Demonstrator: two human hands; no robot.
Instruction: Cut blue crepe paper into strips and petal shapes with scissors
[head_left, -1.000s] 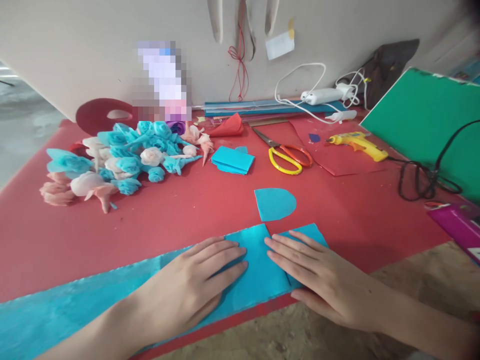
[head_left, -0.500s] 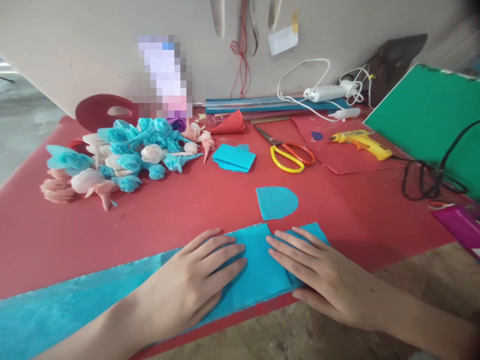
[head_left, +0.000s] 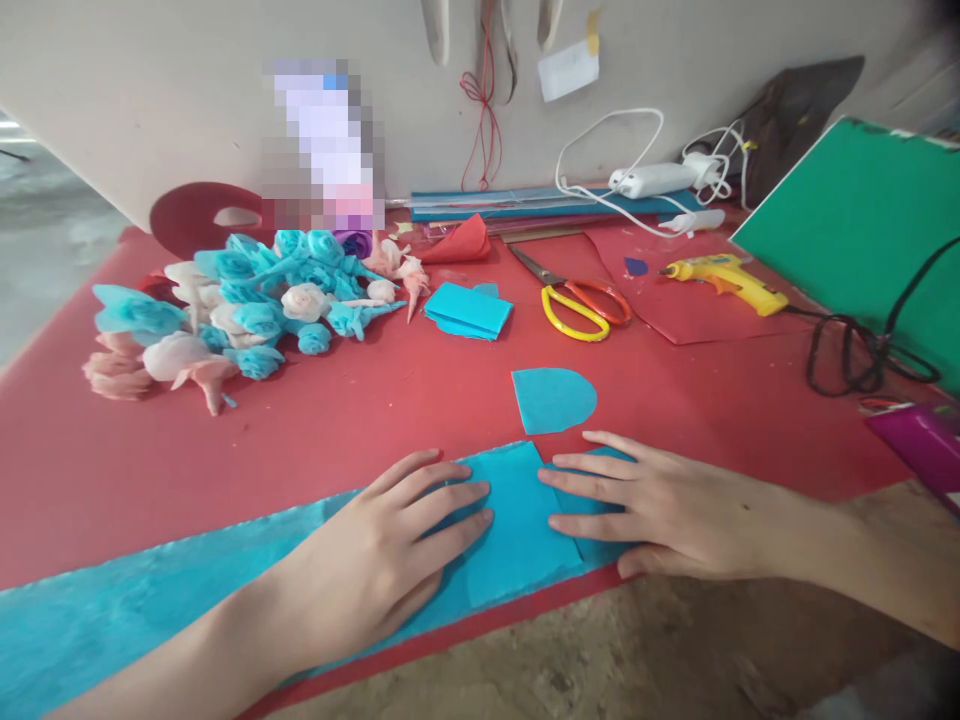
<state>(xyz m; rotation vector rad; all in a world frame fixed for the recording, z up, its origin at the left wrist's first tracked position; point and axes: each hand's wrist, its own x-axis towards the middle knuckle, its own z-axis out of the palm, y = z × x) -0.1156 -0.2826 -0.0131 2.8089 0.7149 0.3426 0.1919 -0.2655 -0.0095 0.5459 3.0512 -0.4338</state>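
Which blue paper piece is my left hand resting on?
Your left hand rests on the long strip nearest you; the rounded piece and folded piece lie farther back, untouched.

Soft, diffuse light, moderately bright. Faint shadows beneath left hand (head_left: pixel 397 545) and right hand (head_left: pixel 660 505) on blue paper (head_left: pixel 517 520). Pale sheen on table (head_left: pixel 112 470), left of frame. Pixelated patch (head_left: pixel 330 145), upper left. Upper right corner dark, blurred. Wide-angle stretch toward edges.
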